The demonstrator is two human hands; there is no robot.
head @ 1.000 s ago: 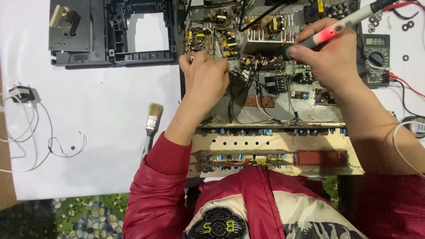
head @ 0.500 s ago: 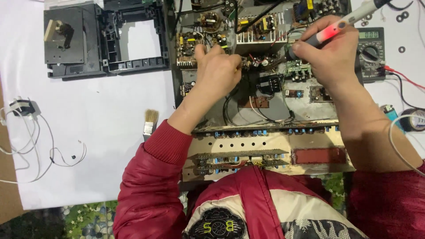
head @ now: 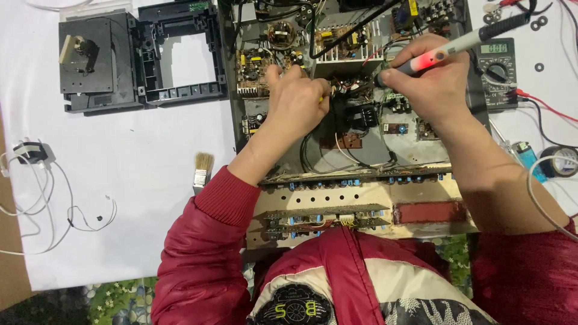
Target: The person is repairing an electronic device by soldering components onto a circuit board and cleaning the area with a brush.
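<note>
Head view, looking straight down at an opened electronic device (head: 361,138) full of circuit boards and wires, lying on a white-covered tabletop (head: 132,162). The person's left hand (head: 296,102) rests on the boards near the middle, fingers curled and pressing down on small parts; whether it grips anything cannot be told. The right hand (head: 430,84) grasps a pen-shaped soldering tool (head: 448,49) with a glowing red light, its tip pointing left and down into the boards just right of the left hand. A multimeter (head: 497,69) sits just right of that hand. A small paintbrush (head: 202,170) lies left of the device, near the red sleeve. Farther left and far, black plastic frame parts (head: 141,57) lie flat. White wires (head: 42,186) trail at the left edge.
</note>
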